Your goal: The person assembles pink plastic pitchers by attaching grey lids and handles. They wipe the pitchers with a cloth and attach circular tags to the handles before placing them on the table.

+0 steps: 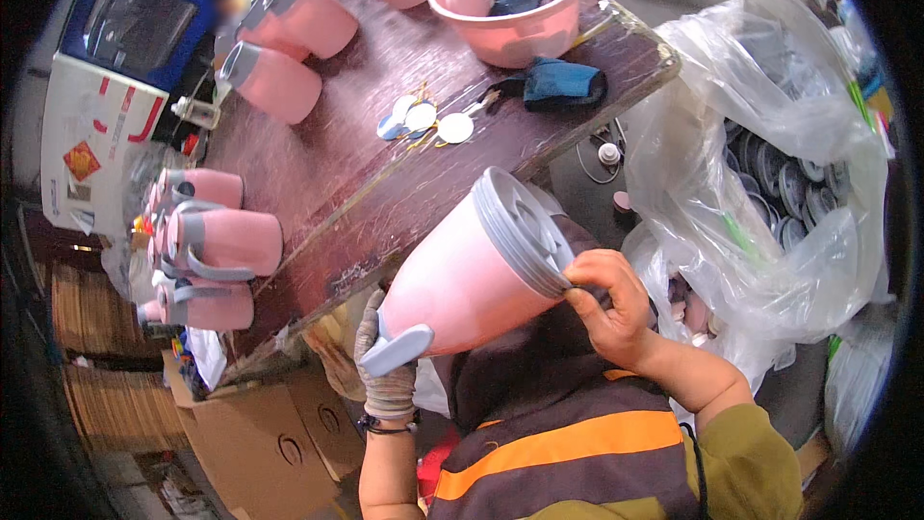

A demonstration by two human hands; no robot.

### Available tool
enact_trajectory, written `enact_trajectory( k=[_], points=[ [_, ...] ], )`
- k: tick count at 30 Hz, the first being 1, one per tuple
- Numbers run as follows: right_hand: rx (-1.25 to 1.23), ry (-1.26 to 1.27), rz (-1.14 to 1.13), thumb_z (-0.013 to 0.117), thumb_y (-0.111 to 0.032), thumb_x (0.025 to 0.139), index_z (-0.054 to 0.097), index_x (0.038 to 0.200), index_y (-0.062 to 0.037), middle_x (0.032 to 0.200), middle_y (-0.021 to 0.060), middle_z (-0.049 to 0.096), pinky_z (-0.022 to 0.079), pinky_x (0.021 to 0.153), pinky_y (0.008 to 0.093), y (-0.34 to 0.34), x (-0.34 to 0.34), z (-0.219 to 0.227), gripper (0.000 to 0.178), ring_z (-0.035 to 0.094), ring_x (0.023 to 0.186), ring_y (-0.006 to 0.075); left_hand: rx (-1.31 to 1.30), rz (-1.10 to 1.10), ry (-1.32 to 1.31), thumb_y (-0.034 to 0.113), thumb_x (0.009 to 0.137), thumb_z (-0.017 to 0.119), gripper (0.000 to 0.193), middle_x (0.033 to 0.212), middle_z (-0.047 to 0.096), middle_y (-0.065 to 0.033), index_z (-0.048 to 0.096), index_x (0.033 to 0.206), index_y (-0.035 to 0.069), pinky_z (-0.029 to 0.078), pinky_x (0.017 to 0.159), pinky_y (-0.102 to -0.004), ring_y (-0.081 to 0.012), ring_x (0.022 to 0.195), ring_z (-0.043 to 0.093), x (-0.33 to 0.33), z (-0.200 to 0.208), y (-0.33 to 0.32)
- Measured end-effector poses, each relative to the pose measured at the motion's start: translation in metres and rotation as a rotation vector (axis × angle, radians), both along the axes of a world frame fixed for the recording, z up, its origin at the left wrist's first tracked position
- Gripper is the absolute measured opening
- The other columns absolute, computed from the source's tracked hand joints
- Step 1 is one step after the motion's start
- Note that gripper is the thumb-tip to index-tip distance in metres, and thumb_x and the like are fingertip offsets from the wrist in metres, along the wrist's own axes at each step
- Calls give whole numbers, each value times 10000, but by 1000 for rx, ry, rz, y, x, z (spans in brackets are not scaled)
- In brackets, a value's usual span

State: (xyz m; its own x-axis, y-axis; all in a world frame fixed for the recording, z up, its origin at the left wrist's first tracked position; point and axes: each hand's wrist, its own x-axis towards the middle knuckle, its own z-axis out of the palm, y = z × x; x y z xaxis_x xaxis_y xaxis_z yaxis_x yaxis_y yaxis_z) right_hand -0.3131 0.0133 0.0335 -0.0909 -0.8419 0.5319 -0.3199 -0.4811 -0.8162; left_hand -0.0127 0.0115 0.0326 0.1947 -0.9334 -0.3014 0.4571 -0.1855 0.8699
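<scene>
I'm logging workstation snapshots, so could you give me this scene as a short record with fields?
Item in hand: pink jug, tilted, between both hands
Left hand: gloved, holding the jug beside its grey protruding part
Right hand: ungloved, thumb and fingers at the grey ribbed rim
Table: dark reddish, scuffed
On table: other pink jugs, pink basin of mixed pieces, teal-and-black bundle, pale discs
Right side: clear plastic bag with grey round parts

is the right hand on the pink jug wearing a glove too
No, the right hand is bare at the grey rim of the pink jug, while the left hand wears a knit glove.
</scene>
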Motion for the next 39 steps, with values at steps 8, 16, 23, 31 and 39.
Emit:
enact_trajectory(
  k=[8, 16, 23, 31, 39],
  points=[
    [-62, 49, 137, 717, -77, 779, 617, 976, -49, 944, 102, 659, 475, 772, 373, 12, 2, -12, 223, 638, 859, 285, 54, -121, -122, 262, 983, 438, 458, 1280, 553, -174, 444, 1329, -38, 464, 984, -405, -250, 1153, 560, 17, -16, -3],
    [671, -580, 154, 658, -122, 879, 617, 1019, 4, 892, 25, 634, 481, 797, 287, 6, 2, -3, 192, 579, 847, 101, -230, -28, -425, 348, 864, 638, 638, 1214, 546, -176, 398, 1361, 28, 432, 981, -429, -293, 1096, 562, 2, 25, -18],
    [290, -87, 509, 705, -170, 803, 535, 1273, -74, 1412, 157, 382, 466, 907, 321, -19, -24, -6, 509, 440, 1254, 269, -160, -128, -34, 284, 901, 589, 573, 1253, 538, -160, 389, 1379, 40, 418, 1005, -438, -276, 1147, 537, 14, 19, -19],
    [1059, -884, 390, 501, -284, 933, 540, 1214, -50, 1046, 24, 598, 473, 788, 234, -24, -18, -48, 367, 567, 969, 103, -309, -320, -535, 233, 753, 758, 870, 1394, 400, -150, 277, 1461, 73, 339, 1069, -417, -281, 1262, 427, 2, 38, -11],
    [368, -83, 84, 711, -201, 712, 589, 1096, -42, 1084, 100, 571, 483, 708, 281, -11, -21, -26, 433, 575, 923, 197, 102, -277, 100, 84, 787, 681, 777, 1373, 435, -113, 279, 1452, 77, 399, 1033, -368, -252, 1226, 466, -9, -24, -6]
  ],
)
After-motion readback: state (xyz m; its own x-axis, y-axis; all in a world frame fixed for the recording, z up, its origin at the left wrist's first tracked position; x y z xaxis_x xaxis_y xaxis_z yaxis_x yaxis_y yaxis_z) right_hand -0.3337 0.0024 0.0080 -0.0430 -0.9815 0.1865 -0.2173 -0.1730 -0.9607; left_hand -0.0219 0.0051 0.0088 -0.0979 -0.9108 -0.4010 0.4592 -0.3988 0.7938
